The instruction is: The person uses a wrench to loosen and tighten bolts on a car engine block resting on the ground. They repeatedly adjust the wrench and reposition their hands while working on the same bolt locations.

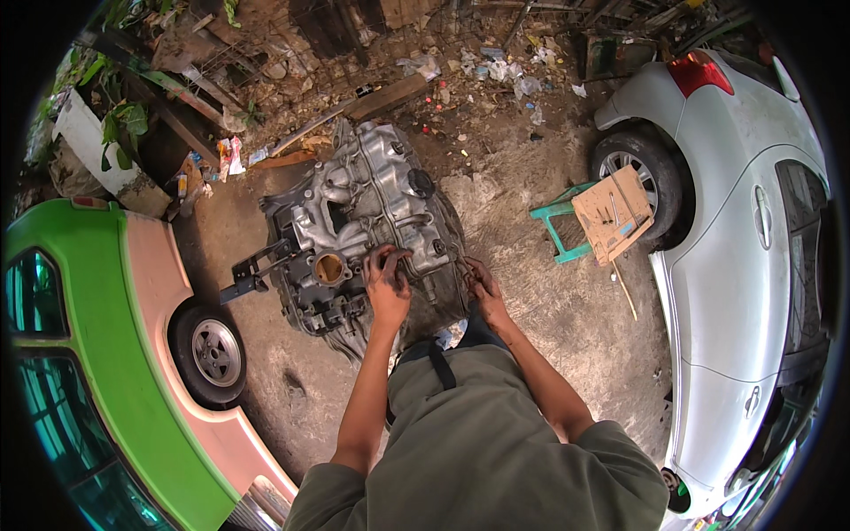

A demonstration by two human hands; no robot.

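A greasy metal car engine [376, 190] rests in front of me, with a ribbed silver cover, a dark round cap and a round brownish opening on its left part. My left hand [387, 281], blackened with grease, lies over the near part of the engine with its fingers curled; anything inside them is hidden. At the near right edge of the engine is my right hand [487, 290]. Its fingers are bent close together against the engine's side, and what they grip cannot be made out. A dark metal bracket [261, 265] sticks out from the engine's left side.
A green-and-pink car [115, 292] stands on the left, a silver car [726, 265] on the right. Beside the silver car's wheel, a small teal stool [560, 232] carries a wooden board [611, 217] with small tools. Planks [381, 99] and litter [505, 71] lie at the back.
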